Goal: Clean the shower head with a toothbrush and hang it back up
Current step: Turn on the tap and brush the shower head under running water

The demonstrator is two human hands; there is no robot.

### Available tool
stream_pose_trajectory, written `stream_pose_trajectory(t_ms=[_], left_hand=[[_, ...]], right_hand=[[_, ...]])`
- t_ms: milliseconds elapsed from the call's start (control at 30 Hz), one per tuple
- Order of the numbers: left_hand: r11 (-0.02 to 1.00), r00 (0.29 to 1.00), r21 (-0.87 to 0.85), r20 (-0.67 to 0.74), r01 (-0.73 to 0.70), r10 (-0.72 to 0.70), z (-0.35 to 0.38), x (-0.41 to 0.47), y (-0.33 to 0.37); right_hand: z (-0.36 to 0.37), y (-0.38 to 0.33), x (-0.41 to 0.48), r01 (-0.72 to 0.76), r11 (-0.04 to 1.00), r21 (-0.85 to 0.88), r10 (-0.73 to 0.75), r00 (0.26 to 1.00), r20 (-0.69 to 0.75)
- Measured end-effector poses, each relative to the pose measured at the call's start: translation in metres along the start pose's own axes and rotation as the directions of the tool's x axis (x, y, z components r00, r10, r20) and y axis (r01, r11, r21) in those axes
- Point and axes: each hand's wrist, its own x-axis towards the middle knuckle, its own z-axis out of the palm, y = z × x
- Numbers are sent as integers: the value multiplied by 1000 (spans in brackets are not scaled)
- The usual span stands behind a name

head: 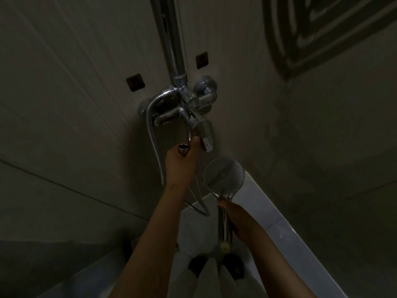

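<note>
Two hands are up at the wall in very dim light. The right hand (238,222) has its fingers wrapped round the chrome handle of the shower head (223,177). The head is held in the air, spray face turned up towards the camera, just below the mixer tap (189,100) and above the white ledge (264,203). The left hand (181,166) is higher, fingers curled tight round the free end of the hose (154,134). Its metal nut (183,149) pokes out of the top of the fist, right beside the mixer's lever. No toothbrush is in sight. The handle's lower end (224,246) looks bare, so I'd judge the hose is off the head and the coupling is the step in hand. To do it well, bring the nut down to the foot of the handle and line the two up straight before turning. Start the thread gently by fingertip so it doesn't cross, and keep the right grip steady. Wet chrome will be slippery. The riser pipe (174,39) above is probably where it hangs, though I can't make out a holder.
</note>
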Motion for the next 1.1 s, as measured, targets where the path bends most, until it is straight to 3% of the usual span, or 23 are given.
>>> stream_pose_trajectory(t_ms=[333, 567, 733, 1100], left_hand=[[991, 994, -86, -19, 103, -105, -40, -14, -25], [987, 990, -91, -38, 134, -138, -59, -17, -37], [973, 981, -123, 10, 193, -194, -63, -18, -57], [918, 927, -153, 148, 366, -344, -66, -13, -109]], right_hand=[[24, -6, -1, -68, 998, 15, 68, 998, 2], [43, -9, 4, -24, 995, 98, 22, 1000, 19], [51, -4, 13, -17, 989, 145, 4, 996, 90], [80, -10, 28, -4, 980, 201, 1, 1000, 18]])
